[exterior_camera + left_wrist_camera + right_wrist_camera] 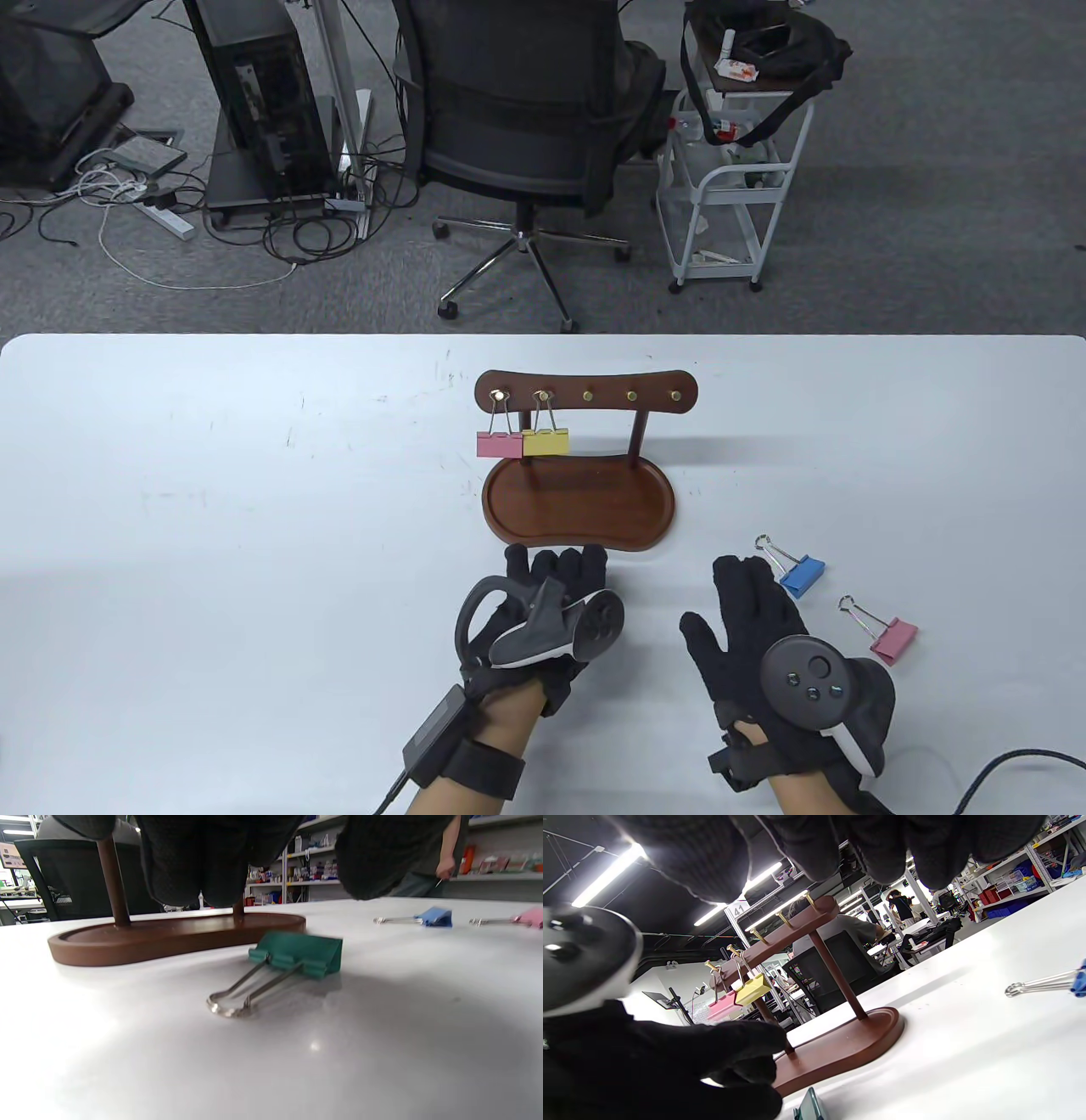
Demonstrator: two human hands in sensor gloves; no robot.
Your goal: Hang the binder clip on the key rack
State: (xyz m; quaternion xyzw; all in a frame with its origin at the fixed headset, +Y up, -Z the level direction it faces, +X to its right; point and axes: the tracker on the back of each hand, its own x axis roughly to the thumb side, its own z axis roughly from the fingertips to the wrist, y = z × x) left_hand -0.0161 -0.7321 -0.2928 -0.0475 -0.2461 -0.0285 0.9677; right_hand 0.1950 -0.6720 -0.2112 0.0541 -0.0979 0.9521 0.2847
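The wooden key rack (585,395) stands mid-table on its tray base (585,518). A pink clip (499,445) and a yellow clip (545,442) hang from its two leftmost hooks; the other three hooks are bare. A green binder clip (303,952) lies on the table in front of the base, under my left hand (551,594) and hidden in the table view. The left hand's fingers (203,857) hang above it without touching. My right hand (747,611) is open and empty, fingers spread, just left of a blue clip (802,573).
A second pink clip (892,640) lies right of the right hand, near the blue one. A black cable (1010,768) runs in at the bottom right. An office chair (526,110) and a white cart (730,187) stand beyond the table's far edge.
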